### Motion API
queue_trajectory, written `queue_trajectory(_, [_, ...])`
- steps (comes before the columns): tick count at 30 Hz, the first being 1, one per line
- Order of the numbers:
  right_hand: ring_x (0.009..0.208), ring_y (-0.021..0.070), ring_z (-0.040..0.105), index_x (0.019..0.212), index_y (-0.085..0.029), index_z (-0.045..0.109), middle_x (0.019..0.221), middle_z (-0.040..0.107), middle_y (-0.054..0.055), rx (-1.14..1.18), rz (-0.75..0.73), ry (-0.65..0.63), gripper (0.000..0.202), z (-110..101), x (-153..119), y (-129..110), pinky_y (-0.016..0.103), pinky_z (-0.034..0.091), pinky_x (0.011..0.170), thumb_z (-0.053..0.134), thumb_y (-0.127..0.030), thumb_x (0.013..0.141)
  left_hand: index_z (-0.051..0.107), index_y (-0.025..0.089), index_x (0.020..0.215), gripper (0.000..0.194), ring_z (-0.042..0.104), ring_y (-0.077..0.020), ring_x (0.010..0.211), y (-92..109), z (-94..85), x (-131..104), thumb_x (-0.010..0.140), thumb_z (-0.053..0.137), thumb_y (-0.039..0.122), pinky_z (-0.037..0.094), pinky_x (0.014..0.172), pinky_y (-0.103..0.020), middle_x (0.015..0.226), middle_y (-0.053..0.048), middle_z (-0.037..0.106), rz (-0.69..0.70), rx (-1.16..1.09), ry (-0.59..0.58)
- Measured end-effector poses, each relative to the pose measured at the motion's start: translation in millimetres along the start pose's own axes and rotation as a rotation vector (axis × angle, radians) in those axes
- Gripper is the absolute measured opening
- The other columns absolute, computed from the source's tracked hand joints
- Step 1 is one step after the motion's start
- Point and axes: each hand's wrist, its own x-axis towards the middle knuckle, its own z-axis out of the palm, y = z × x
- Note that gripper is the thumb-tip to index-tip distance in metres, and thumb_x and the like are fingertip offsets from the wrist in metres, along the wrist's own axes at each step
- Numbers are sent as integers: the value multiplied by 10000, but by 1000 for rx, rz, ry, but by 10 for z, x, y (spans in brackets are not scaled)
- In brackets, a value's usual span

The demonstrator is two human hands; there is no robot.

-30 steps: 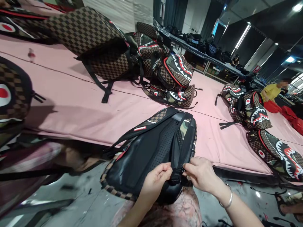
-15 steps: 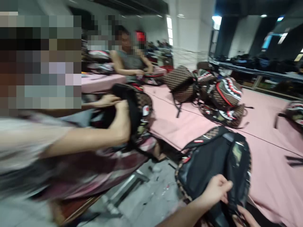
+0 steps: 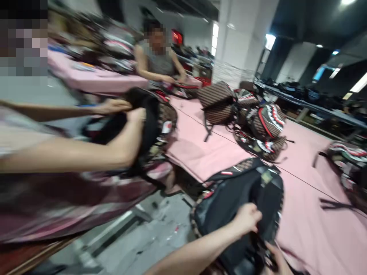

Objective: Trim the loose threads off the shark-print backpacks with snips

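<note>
A black backpack (image 3: 226, 198) with brown checkered edging lies at the near edge of the pink table, its back panel and shoulder straps facing up. My left hand (image 3: 248, 218) is closed over the middle of it, its fingers pinching a black shoulder strap (image 3: 269, 202). Lower down, by the strap's end, is my right hand (image 3: 276, 259), partly cut off by the bottom edge. Its fingers are curled at dark webbing there; blur hides exactly what they grip.
A co-worker's arms (image 3: 114, 149) reach into another black backpack (image 3: 149, 114) on the left. Across the pink table (image 3: 309, 168) lie a pile of checkered backpacks (image 3: 269, 122) and another backpack (image 3: 349, 160) at right. A second person (image 3: 160, 65) sits at the back.
The view has swung, so the backpack and my hands appear further left. My left hand stays closed at the strap. The co-worker's hands remain at their backpack.
</note>
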Motion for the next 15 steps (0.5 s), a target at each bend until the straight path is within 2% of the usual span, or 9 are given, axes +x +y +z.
queue_trajectory(3, [551, 178, 613, 982, -227, 677, 647, 656, 22, -74, 10, 41, 300, -173, -203, 73, 243, 481, 501, 548, -207, 711, 487, 189, 676, 188, 625, -136, 614, -112, 12, 16, 787, 483, 341, 478, 601, -243, 591, 4, 607, 10, -325, 10])
queue_trajectory(5, [520, 146, 579, 1003, -216, 644, 633, 630, -2, -48, 0, -13, 296, -234, -234, 94, 222, 468, 492, 540, -180, 728, 500, 174, 744, 153, 643, -164, 615, -202, 8, 76, 802, 467, 312, 504, 627, -293, 611, -37, 635, -67, -473, -24])
queue_trajectory(8, [678, 148, 602, 1078, -206, 565, 819, 646, 19, -16, 18, 10, 325, -363, -159, 119, 231, 488, 602, 532, -166, 757, 525, 141, 762, 92, 656, -202, 593, -278, 6, 116, 790, 498, 225, 523, 622, -341, 597, -87, 653, -177, -584, -62])
queue_trajectory(11, [844, 175, 582, 1092, -202, 530, 952, 627, 54, -70, -56, 74, 274, -542, -38, 151, 297, 468, 747, 480, -185, 823, 541, 123, 786, 49, 666, -213, 595, -244, 18, 60, 793, 504, 153, 537, 615, -353, 634, -109, 676, -239, -666, -37])
queue_trajectory(15, [767, 182, 554, 1014, -183, 557, 833, 616, 55, -176, -200, 18, 175, -689, 144, 155, 313, 438, 687, 463, -238, 877, 544, 121, 764, 56, 673, -209, 606, -123, 54, -33, 789, 508, 86, 549, 595, -337, 655, -107, 684, -245, -726, 5])
